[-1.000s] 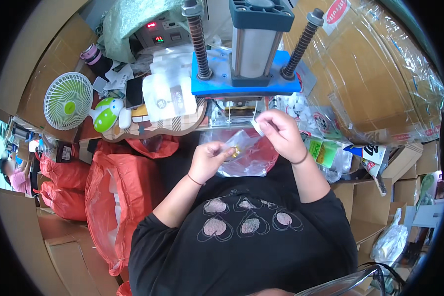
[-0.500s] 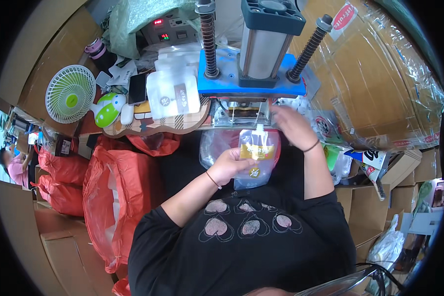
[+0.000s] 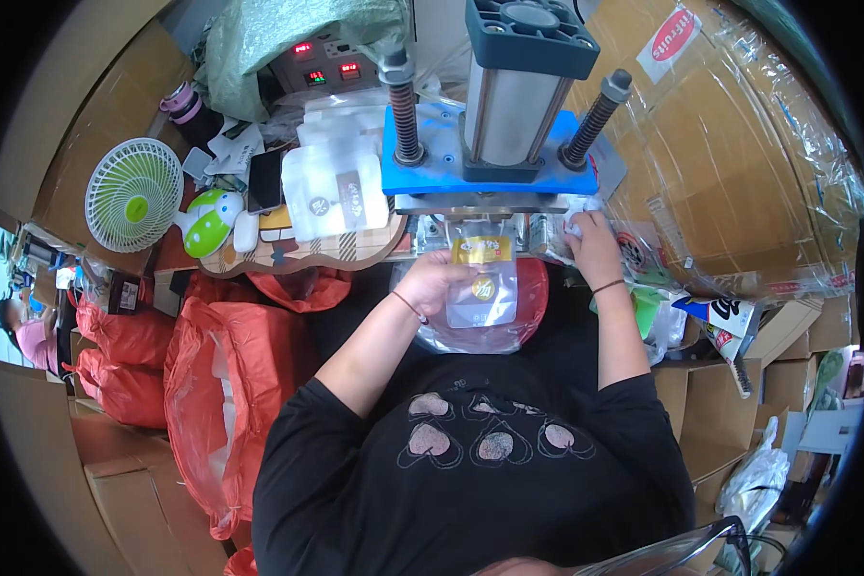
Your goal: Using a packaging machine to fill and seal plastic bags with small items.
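My left hand [image 3: 438, 286] pinches the left side of a clear spout pouch [image 3: 483, 288] with a gold band and a round gold mark. The pouch's top edge sits at the press [image 3: 490, 168], under its metal bar, so the spout is hidden. To the right of the press, my right hand [image 3: 593, 248] reaches into a heap of small white pieces [image 3: 582, 204]. Its fingers are bent together at a small white piece that I cannot make out. Below the pouch hangs a clear and red plastic bag [image 3: 530, 305].
Flat white pouches [image 3: 328, 192] lie on a checked board [image 3: 355, 245] at the left, near a phone [image 3: 265, 182] and a green-and-white fan [image 3: 134, 195]. Red bags [image 3: 230, 384] stand at lower left. A large carton [image 3: 710, 163] borders the right. Control boxes [image 3: 331, 72] stand behind.
The pouch has moved up and slightly left, its top now under the bar. The press has come down. My right hand has moved right and down from beside the press to the white pieces.
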Demonstrator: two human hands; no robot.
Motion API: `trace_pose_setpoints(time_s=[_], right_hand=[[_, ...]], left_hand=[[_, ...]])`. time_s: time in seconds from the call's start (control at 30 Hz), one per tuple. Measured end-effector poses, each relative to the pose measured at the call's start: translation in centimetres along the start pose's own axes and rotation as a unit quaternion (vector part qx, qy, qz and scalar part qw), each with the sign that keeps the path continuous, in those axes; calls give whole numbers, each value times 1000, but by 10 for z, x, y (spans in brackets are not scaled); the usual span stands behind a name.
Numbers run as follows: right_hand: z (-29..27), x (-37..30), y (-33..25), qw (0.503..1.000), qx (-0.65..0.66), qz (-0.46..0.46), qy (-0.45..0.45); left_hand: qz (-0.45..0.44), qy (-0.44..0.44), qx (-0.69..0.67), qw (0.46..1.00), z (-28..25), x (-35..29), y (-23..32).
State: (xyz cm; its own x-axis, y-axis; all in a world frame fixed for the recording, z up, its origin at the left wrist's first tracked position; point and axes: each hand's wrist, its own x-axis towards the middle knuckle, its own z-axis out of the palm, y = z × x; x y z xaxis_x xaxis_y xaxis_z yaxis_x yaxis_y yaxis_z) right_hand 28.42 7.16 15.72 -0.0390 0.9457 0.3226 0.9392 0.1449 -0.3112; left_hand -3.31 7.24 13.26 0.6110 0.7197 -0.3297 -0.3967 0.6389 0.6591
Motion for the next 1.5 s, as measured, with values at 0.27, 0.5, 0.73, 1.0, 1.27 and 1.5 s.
trace_pose_setpoints(time_s=[0.27,0.5,0.73,1.0,1.27,1.5], right_hand=[[3,-5,1,991,85,-28,101],[0,-7,-3,993,90,23,72],[-2,-8,-6,990,112,33,81],[-2,-9,-5,990,116,40,72],[3,-9,1,987,129,38,83],[3,-8,-2,988,124,42,86]], left_hand=[[-5,111,109,988,-1,-35,6],[47,98,117,987,3,-28,-10],[31,88,49,994,9,-19,-19],[90,73,90,989,6,-26,-40],[150,69,189,968,33,-71,-38],[161,98,419,888,36,-78,-36]])
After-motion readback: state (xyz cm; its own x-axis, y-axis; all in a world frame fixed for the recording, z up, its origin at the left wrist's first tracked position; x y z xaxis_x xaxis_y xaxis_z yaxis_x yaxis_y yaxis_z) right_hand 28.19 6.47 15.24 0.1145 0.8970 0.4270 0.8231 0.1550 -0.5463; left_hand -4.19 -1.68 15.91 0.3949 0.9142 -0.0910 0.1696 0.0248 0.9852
